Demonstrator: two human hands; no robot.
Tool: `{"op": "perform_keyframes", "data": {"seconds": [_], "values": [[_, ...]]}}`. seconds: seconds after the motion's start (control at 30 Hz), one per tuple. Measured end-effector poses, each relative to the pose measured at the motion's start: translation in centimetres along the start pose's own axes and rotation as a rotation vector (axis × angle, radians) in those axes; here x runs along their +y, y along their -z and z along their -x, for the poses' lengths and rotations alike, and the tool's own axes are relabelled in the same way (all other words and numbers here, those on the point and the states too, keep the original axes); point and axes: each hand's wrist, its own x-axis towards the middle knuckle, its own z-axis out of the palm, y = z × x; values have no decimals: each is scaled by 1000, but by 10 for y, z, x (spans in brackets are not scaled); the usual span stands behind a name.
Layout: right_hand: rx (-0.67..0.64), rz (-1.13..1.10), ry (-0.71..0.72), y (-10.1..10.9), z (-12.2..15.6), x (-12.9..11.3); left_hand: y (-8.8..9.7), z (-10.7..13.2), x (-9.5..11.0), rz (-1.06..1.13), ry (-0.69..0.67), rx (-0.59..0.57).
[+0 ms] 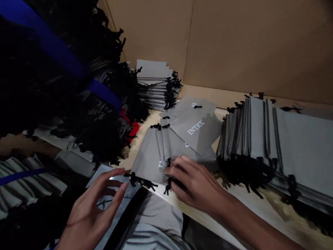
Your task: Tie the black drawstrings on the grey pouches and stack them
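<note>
Grey drawstring pouches (147, 149) with black cord knots lie on the wooden table before me. My right hand (195, 184) has its fingers curled on the near edge of one pouch, beside its cord knots; its fingertips are partly hidden. To the left, my left hand (95, 205) is held with thumb and fingers apart and nothing between them. Its fingertips are close to the black knots (133, 178) at that pouch's near left corner. Behind them, a loose grey pouch printed INTEX (205, 135) lies slanted over others.
A neat pouch stack (153, 90) stands at the back against the cardboard wall (249, 45). At right, a row of upright pouches (249, 128) leans beside more flat ones (307, 146). Large black-corded bundles with a blue strap (104, 92) rise at left.
</note>
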Motion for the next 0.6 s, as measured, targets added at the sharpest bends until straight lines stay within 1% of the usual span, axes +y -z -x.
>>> {"op": "perform_keyframes", "data": {"seconds": [0.07, 0.1, 0.2, 0.3, 0.37, 0.5, 0.6], "values": [[-68, -63, -38, 5, 0, -2, -5, 0, -2, -20, -83, -6], [-98, -89, -56, 8, 1, -3, -9, 1, -3, -39, -99, -3], [-165, -146, -104, 15, 2, -6, -19, 0, -5, -85, -62, 6], [-188, -182, -127, 19, 2, -9, -26, -4, -4, -83, -11, 26], [-163, -169, -139, 21, 1, -13, -25, -7, -3, -79, -18, 31], [-67, -61, -141, 25, -2, -28, -15, -7, -5, -104, -151, 81], [43, -100, -154, 25, -4, -43, -7, -2, -7, -110, -220, 134]]}}
